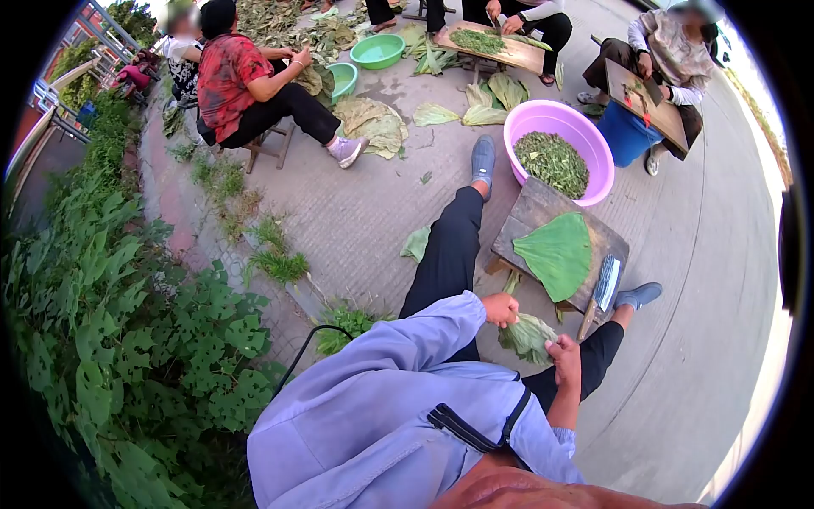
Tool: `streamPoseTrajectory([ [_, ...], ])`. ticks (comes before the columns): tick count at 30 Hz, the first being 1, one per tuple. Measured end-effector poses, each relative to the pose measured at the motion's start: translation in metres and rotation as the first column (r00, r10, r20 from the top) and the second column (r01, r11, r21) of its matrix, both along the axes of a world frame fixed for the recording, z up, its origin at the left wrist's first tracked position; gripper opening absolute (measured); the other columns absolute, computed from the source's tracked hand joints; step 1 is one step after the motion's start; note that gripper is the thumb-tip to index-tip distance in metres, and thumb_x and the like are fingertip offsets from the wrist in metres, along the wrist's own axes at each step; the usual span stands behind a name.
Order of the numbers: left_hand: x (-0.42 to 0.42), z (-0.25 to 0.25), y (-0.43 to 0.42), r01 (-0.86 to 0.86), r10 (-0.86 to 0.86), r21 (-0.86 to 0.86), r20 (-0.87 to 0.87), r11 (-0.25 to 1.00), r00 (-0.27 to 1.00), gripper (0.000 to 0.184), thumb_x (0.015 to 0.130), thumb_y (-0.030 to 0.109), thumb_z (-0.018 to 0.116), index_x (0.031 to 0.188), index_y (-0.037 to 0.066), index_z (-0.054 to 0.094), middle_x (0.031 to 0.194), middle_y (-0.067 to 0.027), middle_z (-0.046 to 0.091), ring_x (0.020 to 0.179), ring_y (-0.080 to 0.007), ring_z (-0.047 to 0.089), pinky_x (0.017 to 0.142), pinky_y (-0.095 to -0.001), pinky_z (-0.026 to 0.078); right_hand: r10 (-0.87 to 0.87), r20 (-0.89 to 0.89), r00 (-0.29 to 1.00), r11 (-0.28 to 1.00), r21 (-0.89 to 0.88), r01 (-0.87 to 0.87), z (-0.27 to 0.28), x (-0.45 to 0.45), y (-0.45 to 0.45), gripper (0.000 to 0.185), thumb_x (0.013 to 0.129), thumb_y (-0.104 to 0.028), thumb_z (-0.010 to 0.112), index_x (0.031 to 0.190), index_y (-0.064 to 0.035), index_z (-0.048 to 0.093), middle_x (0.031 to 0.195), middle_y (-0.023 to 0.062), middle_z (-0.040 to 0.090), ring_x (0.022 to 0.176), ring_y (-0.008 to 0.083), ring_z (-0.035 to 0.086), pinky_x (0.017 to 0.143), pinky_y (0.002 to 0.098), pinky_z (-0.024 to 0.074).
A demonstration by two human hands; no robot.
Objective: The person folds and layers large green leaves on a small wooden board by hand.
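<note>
The worktop point(527, 204) stands ahead, between the wearer's two feet, with a leaf point(555, 256) lying on it and a knife point(605, 284) to the leaf's right, handle nearest the wearer. Just behind the worktop sits a tub point(600, 148), with chopped leaves point(551, 163) in it. Right of the tub is a bucket point(623, 140), a board point(668, 123) above it. Bushes point(110, 348) lie left; two basins point(378, 53) stand farther off, left of the tub.
</note>
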State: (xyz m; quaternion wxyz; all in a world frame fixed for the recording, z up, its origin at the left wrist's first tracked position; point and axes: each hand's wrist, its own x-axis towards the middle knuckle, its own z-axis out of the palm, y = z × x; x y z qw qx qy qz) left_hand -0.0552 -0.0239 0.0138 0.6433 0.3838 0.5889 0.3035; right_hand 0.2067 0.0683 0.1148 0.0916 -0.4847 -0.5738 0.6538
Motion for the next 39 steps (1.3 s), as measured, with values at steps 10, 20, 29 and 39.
streamPoseTrajectory([
  [10,-0.002,0.015,-0.002,-0.049,0.048,0.019,0.008,0.999,0.999,0.028,0.093,0.032,0.071,0.093,0.004,0.068,0.078,-0.0056,0.07,0.069,-0.0124,0.066,0.06,-0.0312,0.052,0.016,-0.067,0.998,0.996,-0.089,-0.022,-0.006,0.001,0.001,0.03,0.072,0.008,0.076,0.1,-0.0004,0.071,0.09,-0.0006,0.067,0.078,0.0116,0.06,0.075,0.0277,0.0472],
  [20,-0.005,0.023,-0.003,-0.147,0.142,0.051,0.085,0.988,0.986,0.026,0.094,0.031,0.071,0.092,0.005,0.069,0.078,-0.005,0.071,0.069,-0.0124,0.068,0.06,-0.0307,0.054,0.032,-0.048,0.998,0.996,-0.082,-0.036,-0.01,0.005,-0.001,0.042,0.073,0.009,0.072,0.114,0.0039,0.071,0.101,0.0056,0.074,0.086,0.0165,0.068,0.084,0.031,0.0531],
  [29,-0.006,0.018,-0.001,-0.172,0.167,0.05,0.097,0.984,0.981,0.024,0.094,0.029,0.071,0.093,0.005,0.069,0.08,-0.0048,0.071,0.071,-0.0128,0.069,0.061,-0.0308,0.055,-0.034,-0.05,0.998,0.995,-0.098,0.03,-0.011,0.004,-0.003,0.028,0.077,0.007,0.071,0.104,0.0013,0.071,0.093,0.0013,0.07,0.077,0.0112,0.061,0.073,0.0274,0.0481],
  [39,-0.006,0.013,-0.001,-0.178,0.173,0.06,0.081,0.982,0.982,0.026,0.094,0.029,0.071,0.093,0.004,0.069,0.08,-0.0064,0.071,0.071,-0.0132,0.069,0.061,-0.0309,0.055,-0.078,-0.064,0.995,0.991,-0.113,0.07,-0.017,0.007,-0.003,0.02,0.084,0.003,0.068,0.103,-0.0009,0.069,0.087,-0.0012,0.066,0.07,0.0083,0.057,0.064,0.025,0.0442],
])
